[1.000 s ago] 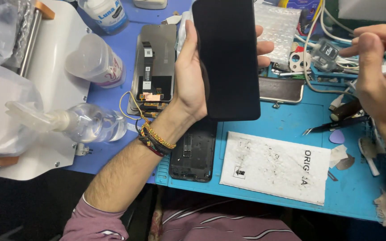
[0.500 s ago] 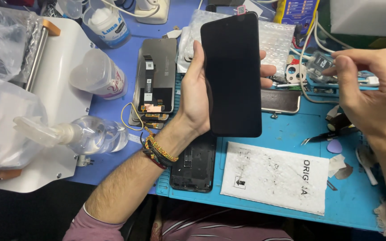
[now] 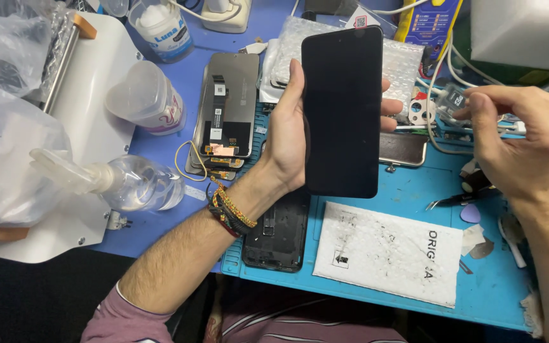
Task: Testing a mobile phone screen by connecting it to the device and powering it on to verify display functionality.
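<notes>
Maroon sleeve (image 3: 125, 317): my left forearm comes up out of it, nearest the camera, with beaded bracelets (image 3: 229, 209) at the wrist.
Frame (image 3: 277, 234): a black phone frame lies flat on the blue mat (image 3: 414, 190), just under my left wrist.
Sheet (image 3: 389, 253): a white, scuffed rectangle rests on the mat, right of the frame.
Bottle (image 3: 131, 183): a clear pump bottle lies on its side to the left, nozzle pointing left, against a white machine (image 3: 90, 121).
Left hand (image 3: 290, 133): I grip the screen (image 3: 341, 111) by its long edges, thumb on the left edge, fingertips showing at the right edge.
Screen: black glass, held upright above the mat at the middle of the view, face toward me.
Right hand (image 3: 519, 149): my fingers are curled shut around a small clear plug (image 3: 455, 100) with a white cable, at the right, apart from the screen.
Tweezers (image 3: 455, 200): black, lying on the mat below my right hand.
Panel (image 3: 227, 105): a grey display back with flex cable lies left of the screen.
Bubble wrap (image 3: 401, 63): behind the screen.
Tub (image 3: 160, 28): a white tub at the far edge.
</notes>
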